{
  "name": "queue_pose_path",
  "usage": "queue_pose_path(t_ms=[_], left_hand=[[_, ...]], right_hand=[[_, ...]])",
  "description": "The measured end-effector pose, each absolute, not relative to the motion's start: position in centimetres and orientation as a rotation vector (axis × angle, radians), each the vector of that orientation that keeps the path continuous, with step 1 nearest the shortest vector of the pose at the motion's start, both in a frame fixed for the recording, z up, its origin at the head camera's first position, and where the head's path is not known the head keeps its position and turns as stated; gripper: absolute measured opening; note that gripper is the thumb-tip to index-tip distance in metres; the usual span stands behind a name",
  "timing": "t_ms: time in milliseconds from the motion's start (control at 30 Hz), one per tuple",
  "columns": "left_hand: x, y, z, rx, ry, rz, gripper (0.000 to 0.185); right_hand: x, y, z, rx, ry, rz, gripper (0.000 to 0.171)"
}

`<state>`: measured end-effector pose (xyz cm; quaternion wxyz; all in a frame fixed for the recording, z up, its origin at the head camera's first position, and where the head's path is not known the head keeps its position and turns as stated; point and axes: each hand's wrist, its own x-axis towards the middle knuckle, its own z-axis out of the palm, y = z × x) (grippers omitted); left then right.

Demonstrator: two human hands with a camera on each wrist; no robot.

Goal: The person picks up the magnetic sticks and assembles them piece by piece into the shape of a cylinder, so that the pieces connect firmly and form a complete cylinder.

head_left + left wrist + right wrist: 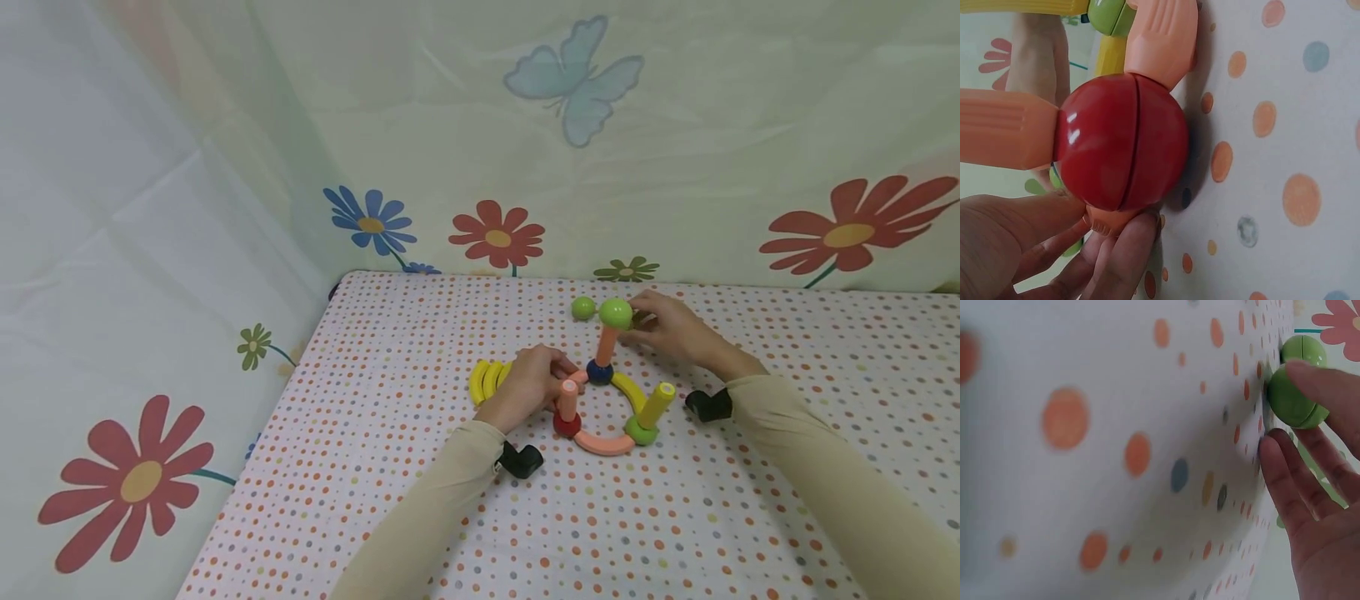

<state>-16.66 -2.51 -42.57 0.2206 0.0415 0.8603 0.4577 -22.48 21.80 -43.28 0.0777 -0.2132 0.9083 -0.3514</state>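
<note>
My left hand [532,379] pinches a curved salmon stick [1109,220] between thumb and fingers, right by a grooved red ball [1124,142]. That ball is part of a ring of sticks and balls, including a dark blue ball [600,372] and a green ball [642,431]. Upright sticks rise from these balls, and a light green ball [616,313] tops the tallest. Behind the ring, my right hand [671,332] holds a green ball [1294,400] at the cloth, thumb over it and fingers behind. The head view hides this ball.
Another green ball [583,308] lies just left of the held one. Several curved yellow sticks [480,383] lie side by side left of my left hand, partly covered by it. A dotted cloth [375,467] covers the table, and a flowered curtain [420,125] hangs behind.
</note>
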Motion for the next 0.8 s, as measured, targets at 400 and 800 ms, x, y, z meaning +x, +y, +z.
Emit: queue_pose_path(t_ms=[400,800], left_hand=[[-16.4,-2.8,-42.5,0.154,2.356,1.315,0.022],[-16.4,-2.5,-42.4,0.107,2.353,1.307,0.023]], right_hand=[[-19.2,24.3,-42.4,-0.602,2.776,-0.93,0.038],[-14.4,25.2,-37.2,-0.622,2.964,-1.02,0.038]])
